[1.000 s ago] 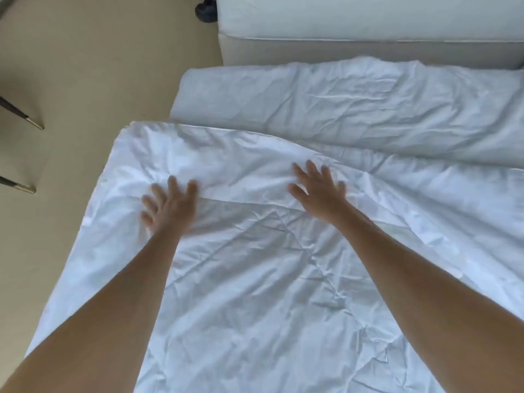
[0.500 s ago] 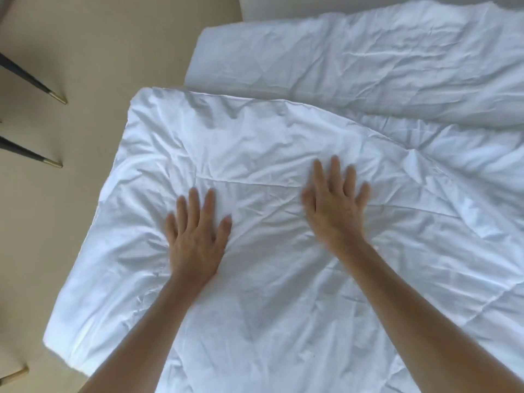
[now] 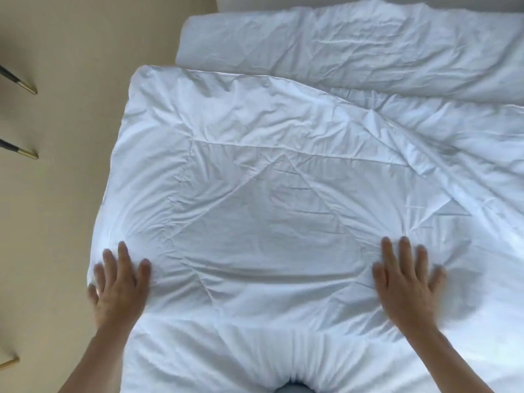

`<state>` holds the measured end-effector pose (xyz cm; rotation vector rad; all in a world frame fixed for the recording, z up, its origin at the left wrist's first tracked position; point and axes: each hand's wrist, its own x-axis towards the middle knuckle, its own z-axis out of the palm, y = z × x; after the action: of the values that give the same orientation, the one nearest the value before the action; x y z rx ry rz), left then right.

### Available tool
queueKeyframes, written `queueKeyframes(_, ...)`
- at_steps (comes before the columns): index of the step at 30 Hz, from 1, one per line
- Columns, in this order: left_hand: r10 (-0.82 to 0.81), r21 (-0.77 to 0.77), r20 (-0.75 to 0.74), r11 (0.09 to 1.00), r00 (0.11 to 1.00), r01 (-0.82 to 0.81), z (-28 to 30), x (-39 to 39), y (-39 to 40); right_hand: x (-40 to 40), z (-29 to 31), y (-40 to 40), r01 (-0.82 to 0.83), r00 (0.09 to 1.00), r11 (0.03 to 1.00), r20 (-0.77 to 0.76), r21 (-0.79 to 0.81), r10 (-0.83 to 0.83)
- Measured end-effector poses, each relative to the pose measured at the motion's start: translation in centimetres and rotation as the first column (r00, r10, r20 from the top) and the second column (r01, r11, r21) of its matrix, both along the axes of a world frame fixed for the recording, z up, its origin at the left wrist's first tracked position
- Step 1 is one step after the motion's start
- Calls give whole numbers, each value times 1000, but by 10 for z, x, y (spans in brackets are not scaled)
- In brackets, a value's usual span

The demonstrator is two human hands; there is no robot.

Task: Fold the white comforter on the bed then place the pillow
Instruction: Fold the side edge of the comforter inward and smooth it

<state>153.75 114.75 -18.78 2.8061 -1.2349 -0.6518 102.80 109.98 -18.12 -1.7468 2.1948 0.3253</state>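
The white comforter (image 3: 278,194) lies spread and wrinkled across the bed, with a folded upper layer whose edge runs from the top left toward the right. My left hand (image 3: 119,282) presses flat on the comforter near its left edge, fingers straight. My right hand (image 3: 408,279) presses flat on it further right, fingers spread. A long white roll (image 3: 354,49), pillow or bunched bedding, lies along the far side of the bed. Both hands look blurred from motion.
Beige floor (image 3: 56,222) runs along the left of the bed. Dark furniture legs with gold tips (image 3: 27,87) stand on it at the far left. A pale headboard edge (image 3: 255,1) shows at the top.
Both hands have slid toward me and apart over the comforter, the left to its left edge, the right further right. The cloth between them now lies flatter.
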Motion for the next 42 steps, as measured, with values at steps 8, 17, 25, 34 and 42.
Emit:
queueKeyframes(8, -455, -339, -100, 852, 885, 400, 123, -112, 34, 114, 127, 57, -5, 935, 993, 351, -119, 47)
queueKeyframes(17, -531, -534, -204, 764, 822, 361, 256, -158, 183, 132, 255, 208, 43, 893, 979, 446, -200, 52)
queueKeyframes(25, -606, -585, -200, 704, 770, 402, 326, -180, 259, 92, 317, 323, 162, 887, 960, 459, -227, -41)
queueKeyframes(34, -690, -638, -209, 633, 693, 438, 353, -263, 300, 22, 337, 403, 312, 850, 895, 514, -318, -113)
queueKeyframes(42, -788, -609, -220, 571, 575, 550, 340, -421, 315, -118, 317, 461, 464, 809, 845, 515, -267, -282)
